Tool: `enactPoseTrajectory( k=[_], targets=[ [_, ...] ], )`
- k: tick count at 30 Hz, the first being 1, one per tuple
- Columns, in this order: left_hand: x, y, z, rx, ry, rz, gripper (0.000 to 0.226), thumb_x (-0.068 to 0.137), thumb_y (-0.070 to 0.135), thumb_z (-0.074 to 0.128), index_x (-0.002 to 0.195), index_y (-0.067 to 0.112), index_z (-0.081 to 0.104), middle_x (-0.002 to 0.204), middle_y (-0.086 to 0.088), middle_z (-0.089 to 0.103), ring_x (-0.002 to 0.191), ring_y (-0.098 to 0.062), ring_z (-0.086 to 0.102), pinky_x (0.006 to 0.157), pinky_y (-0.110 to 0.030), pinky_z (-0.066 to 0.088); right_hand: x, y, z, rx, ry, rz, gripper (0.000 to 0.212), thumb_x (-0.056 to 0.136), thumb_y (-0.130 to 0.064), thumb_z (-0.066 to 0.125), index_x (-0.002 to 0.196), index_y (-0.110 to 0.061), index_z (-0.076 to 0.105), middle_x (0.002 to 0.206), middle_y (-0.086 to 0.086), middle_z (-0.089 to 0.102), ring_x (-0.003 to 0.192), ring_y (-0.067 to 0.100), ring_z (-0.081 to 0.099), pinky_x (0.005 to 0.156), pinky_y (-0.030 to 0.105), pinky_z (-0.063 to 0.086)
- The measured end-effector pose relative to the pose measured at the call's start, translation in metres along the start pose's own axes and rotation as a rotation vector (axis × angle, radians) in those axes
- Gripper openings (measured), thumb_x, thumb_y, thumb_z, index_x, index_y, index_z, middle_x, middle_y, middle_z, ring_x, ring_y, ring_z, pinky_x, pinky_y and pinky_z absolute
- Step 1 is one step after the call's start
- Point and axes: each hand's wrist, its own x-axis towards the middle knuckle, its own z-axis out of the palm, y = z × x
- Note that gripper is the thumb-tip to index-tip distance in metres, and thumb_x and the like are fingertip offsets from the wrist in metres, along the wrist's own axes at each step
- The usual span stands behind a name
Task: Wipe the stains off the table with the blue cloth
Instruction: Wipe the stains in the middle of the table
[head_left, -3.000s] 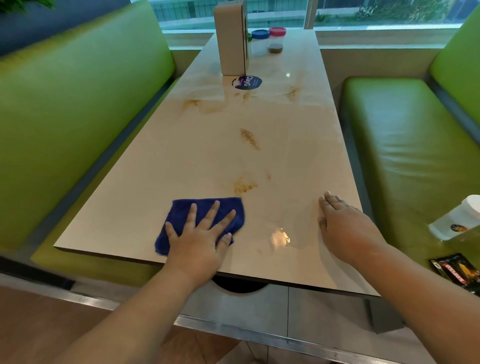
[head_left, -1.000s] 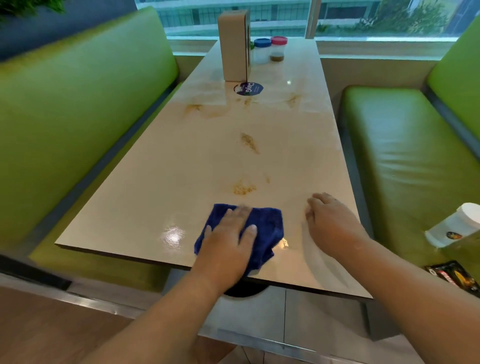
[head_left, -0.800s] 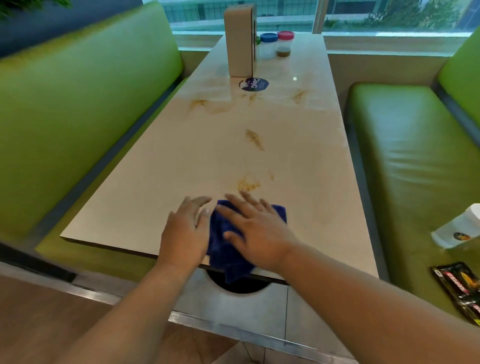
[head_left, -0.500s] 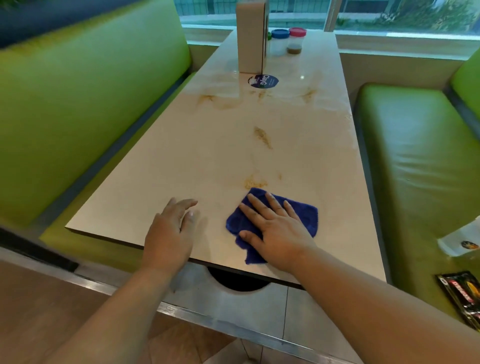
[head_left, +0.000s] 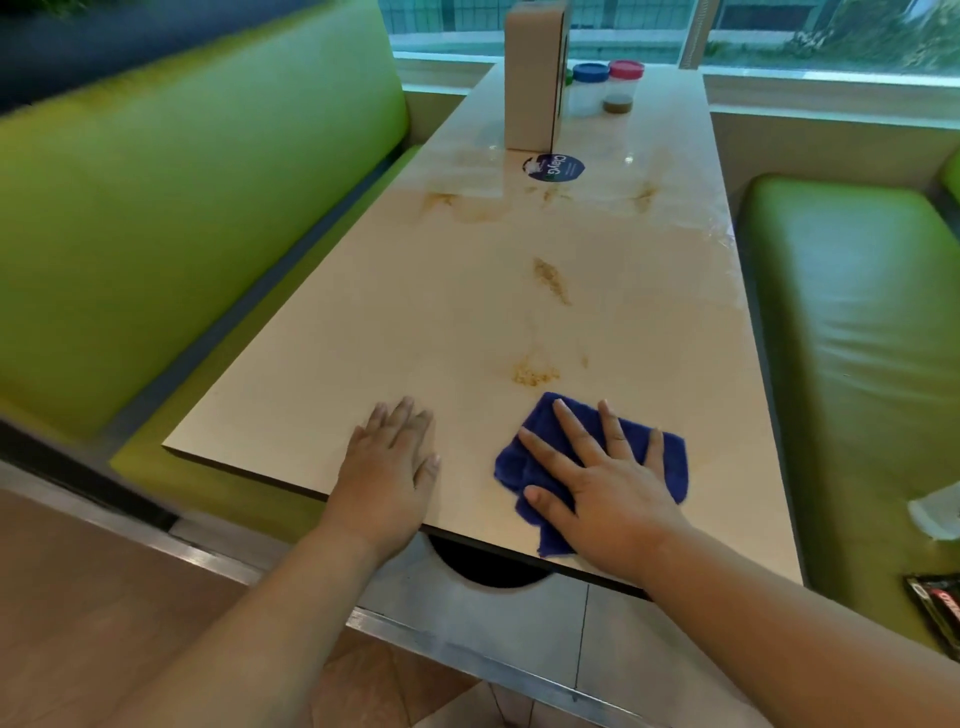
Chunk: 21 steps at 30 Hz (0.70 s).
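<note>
The blue cloth (head_left: 668, 457) lies crumpled near the front edge of the pale table (head_left: 405, 332), one corner hanging over the edge. My right hand (head_left: 608, 488) presses flat on the cloth with fingers spread. My left hand (head_left: 387, 467) rests flat on the bare table to the cloth's left and holds nothing. A brown stain (head_left: 532, 373) sits just beyond the cloth, not touching it. Another stain (head_left: 551, 280) streaks the middle of the table. Fainter stains (head_left: 441, 200) mark the far part.
A tall beige box (head_left: 532, 78), a round dark sticker (head_left: 553, 167) and two lidded jars (head_left: 605, 85) stand at the far end. Green benches flank the table at left (head_left: 182, 208) and right (head_left: 857, 338). A white cup (head_left: 937, 512) and a dark packet (head_left: 935, 605) lie on the right bench.
The cloth passed from my left hand to my right hand and slid rightward along the front edge. My left hand now lies bare on the table.
</note>
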Motion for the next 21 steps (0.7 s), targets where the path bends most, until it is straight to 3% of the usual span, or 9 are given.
enactPoseTrajectory(
  k=[4, 9, 11, 14, 16, 18, 21],
  targets=[
    [0.001, 0.000, -0.001, -0.029, -0.009, 0.004, 0.052, 0.098, 0.038, 0.033, 0.148, 0.026, 0.021, 0.158, 0.005, 0.007, 0.146, -0.015, -0.003, 0.116, -0.030, -0.001, -0.019, 0.007, 0.003, 0.001, 0.006, -0.182, 0.051, 0.088, -0.066, 0.003, 0.136, -0.062, -0.015, 0.150, -0.024, -0.025, 0.138, 0.016, -0.031, 0.111, 0.052, -0.017],
    [-0.006, -0.008, -0.011, -0.208, 0.054, -0.048, 0.045, 0.097, 0.036, 0.036, 0.140, 0.024, 0.040, 0.155, 0.006, 0.021, 0.144, -0.009, 0.011, 0.116, -0.026, 0.010, -0.010, 0.015, 0.002, 0.052, 0.073, -0.061, 0.071, 0.067, -0.069, -0.032, 0.136, -0.056, -0.018, 0.145, -0.027, -0.030, 0.140, 0.009, -0.027, 0.113, 0.039, -0.018],
    [-0.012, -0.015, -0.017, -0.190, 0.102, -0.103, 0.048, 0.097, 0.039, 0.033, 0.139, 0.020, 0.042, 0.154, 0.003, 0.026, 0.142, -0.011, 0.017, 0.118, -0.032, 0.015, -0.010, -0.004, 0.003, 0.038, 0.033, -0.144, 0.065, 0.074, -0.064, -0.025, 0.137, -0.051, -0.019, 0.144, -0.025, -0.033, 0.138, 0.010, -0.031, 0.111, 0.038, -0.020],
    [-0.021, -0.039, -0.025, -0.117, 0.121, -0.214, 0.050, 0.096, 0.033, 0.032, 0.142, 0.015, 0.037, 0.154, -0.002, 0.025, 0.143, -0.016, 0.017, 0.118, -0.035, 0.014, 0.003, -0.051, 0.006, 0.005, -0.026, -0.441, 0.054, 0.093, -0.056, 0.004, 0.144, -0.045, -0.011, 0.152, -0.017, -0.022, 0.139, 0.016, -0.028, 0.113, 0.044, -0.018],
    [-0.025, -0.062, -0.031, -0.089, 0.136, -0.301, 0.049, 0.098, 0.029, 0.035, 0.144, 0.012, 0.033, 0.155, -0.003, 0.022, 0.144, -0.017, 0.014, 0.118, -0.036, 0.012, 0.031, -0.077, 0.005, -0.030, -0.019, -0.586, 0.054, 0.095, -0.047, 0.011, 0.146, -0.043, -0.006, 0.155, -0.016, -0.015, 0.141, 0.015, -0.022, 0.114, 0.044, -0.015],
    [-0.030, -0.085, -0.041, -0.105, 0.159, -0.412, 0.050, 0.098, 0.030, 0.035, 0.144, 0.010, 0.031, 0.156, -0.004, 0.019, 0.144, -0.017, 0.012, 0.118, -0.035, 0.013, 0.070, -0.096, -0.002, 0.002, -0.008, -0.589, 0.050, 0.099, -0.044, 0.013, 0.148, -0.042, 0.001, 0.156, -0.016, -0.009, 0.143, 0.012, -0.016, 0.116, 0.044, -0.010],
    [-0.034, -0.112, -0.054, -0.110, 0.139, -0.512, 0.051, 0.099, 0.031, 0.032, 0.145, 0.009, 0.030, 0.157, -0.001, 0.016, 0.145, -0.015, 0.011, 0.115, -0.034, 0.013, 0.119, -0.117, -0.007, 0.005, 0.029, -0.450, 0.050, 0.101, -0.041, 0.015, 0.149, -0.038, 0.001, 0.158, -0.014, -0.008, 0.144, 0.013, -0.014, 0.115, 0.044, -0.010]
  ],
)
